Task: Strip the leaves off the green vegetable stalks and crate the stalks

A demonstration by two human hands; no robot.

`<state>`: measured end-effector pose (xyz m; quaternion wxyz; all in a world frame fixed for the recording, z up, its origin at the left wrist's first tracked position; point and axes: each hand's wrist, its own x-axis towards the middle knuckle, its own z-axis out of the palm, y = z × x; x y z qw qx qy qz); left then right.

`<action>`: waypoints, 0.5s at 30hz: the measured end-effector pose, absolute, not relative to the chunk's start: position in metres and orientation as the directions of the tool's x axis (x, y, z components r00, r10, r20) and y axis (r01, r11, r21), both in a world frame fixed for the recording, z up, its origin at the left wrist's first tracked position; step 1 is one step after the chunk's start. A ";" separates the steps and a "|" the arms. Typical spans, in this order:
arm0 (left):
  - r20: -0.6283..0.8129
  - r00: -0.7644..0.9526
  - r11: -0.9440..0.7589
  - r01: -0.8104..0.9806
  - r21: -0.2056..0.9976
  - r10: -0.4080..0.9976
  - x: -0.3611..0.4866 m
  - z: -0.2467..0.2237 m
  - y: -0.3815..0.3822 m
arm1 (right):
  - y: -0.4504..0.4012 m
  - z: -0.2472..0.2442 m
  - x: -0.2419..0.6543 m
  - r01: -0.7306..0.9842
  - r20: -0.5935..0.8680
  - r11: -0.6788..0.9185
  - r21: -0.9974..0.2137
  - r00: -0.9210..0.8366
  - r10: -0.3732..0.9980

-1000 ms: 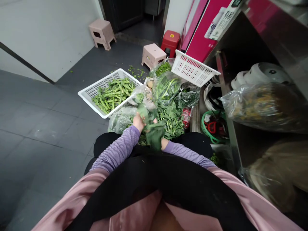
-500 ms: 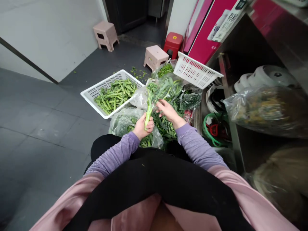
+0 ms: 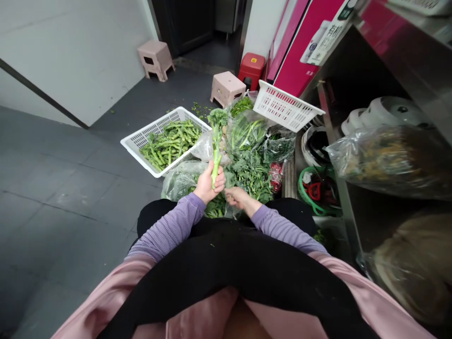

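Observation:
My left hand point(image 3: 211, 182) is wrapped round the lower stem of a green stalk point(image 3: 216, 153), which stands nearly upright with its leafy head at the top. Just to the right and a little lower, my right hand point(image 3: 237, 197) is closed and slightly blurred; what its fingers hold, if anything, is too small to make out. Loose leafy greens point(image 3: 252, 172) lie beyond and beside it. Under my left hand is an open clear plastic bag point(image 3: 176, 181) with greens inside. A white basket point(image 3: 137, 151) of trimmed green stalks point(image 3: 171, 143) sits to the left.
A tilted white basket point(image 3: 287, 106) rests behind bagged greens point(image 3: 247, 132). Two pink stools point(image 3: 228, 87) and a red bin point(image 3: 251, 70) stand farther back. On the right are a green basket point(image 3: 302, 188) and a metal shelf with a bag point(image 3: 395, 160).
My right hand has moved down from the stalk's upper part to below my left hand's level, and its fingers have closed. Leaves beside the stalk are gone from it; the left hand keeps its grip.

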<state>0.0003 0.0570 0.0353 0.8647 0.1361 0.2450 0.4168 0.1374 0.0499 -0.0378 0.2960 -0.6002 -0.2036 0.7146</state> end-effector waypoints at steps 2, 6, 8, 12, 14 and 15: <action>-0.343 0.492 0.600 -0.636 0.485 0.800 -0.001 0.035 0.058 | 0.073 -0.036 0.168 -0.031 -0.714 -0.714 -0.700 0.063 0.697; -0.367 0.332 0.495 -0.593 0.636 0.869 0.003 0.025 0.056 | 0.123 -0.014 0.217 0.272 -0.603 -0.668 -0.693 0.289 0.744; -0.338 0.207 0.395 -0.549 0.736 0.918 0.006 0.020 0.055 | 0.128 0.002 0.216 0.405 -0.514 -0.561 -0.722 0.228 0.827; -0.291 0.050 0.285 -0.415 0.864 0.955 0.010 0.013 0.051 | 0.108 0.038 0.172 0.522 -0.059 0.023 -0.853 -0.139 0.989; -0.274 0.014 0.258 -0.389 0.884 0.962 0.012 0.010 0.047 | 0.098 0.051 0.150 0.587 0.159 0.222 -0.779 -0.157 0.975; -0.269 0.000 0.248 -0.387 0.888 0.963 0.013 0.009 0.045 | 0.094 0.053 0.143 0.641 0.228 0.271 -0.718 -0.152 0.962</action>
